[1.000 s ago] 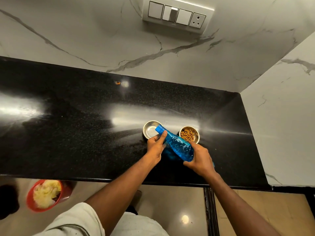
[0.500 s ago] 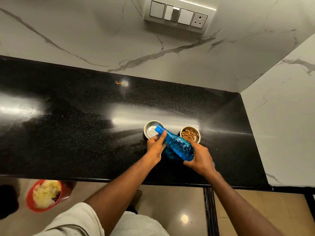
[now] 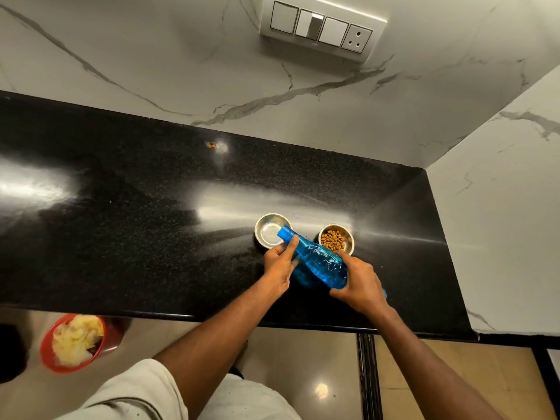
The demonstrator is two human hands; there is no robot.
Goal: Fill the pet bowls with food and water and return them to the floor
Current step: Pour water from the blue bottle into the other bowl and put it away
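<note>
a blue plastic water bottle [image 3: 318, 262] is held tilted over the black granite countertop [image 3: 121, 207], its capped mouth pointing up-left and sitting over the near rim of a steel bowl [image 3: 270, 230]. the right hand [image 3: 359, 283] wraps around the bottle's base, fingers closed on it. the left hand [image 3: 278, 265] grips the neck just below the cap, thumb pressed along the bottle. whether water is in the steel bowl cannot be told; its inside only shines. just right of it stands a second steel bowl of brown kibble [image 3: 336, 239], partly covered by the bottle's body. both bowls sit toward the countertop's right end, nearer its front edge than the marble wall behind. below the front edge at the left, a red bucket [image 3: 75, 344] with pale yellowish contents stands on the floor.
</note>
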